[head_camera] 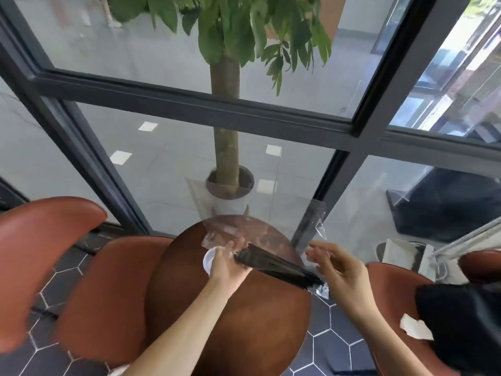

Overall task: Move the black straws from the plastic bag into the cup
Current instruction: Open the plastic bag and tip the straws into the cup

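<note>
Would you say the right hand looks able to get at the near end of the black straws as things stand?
Probably yes. The right hand, fingers spread, hovers just beside the black straws' near end with nothing between them; the left hand holds the far end by the cup.

Left hand (229, 267): forearm reaches up from lower centre, palm down, fingers curled closed around a grip at its far side | Right hand (340, 270): forearm enters from lower right, wrist bent inward, fingers spread and loosely curved, holding nothing, just right of the left hand's grip, apart from it.
</note>
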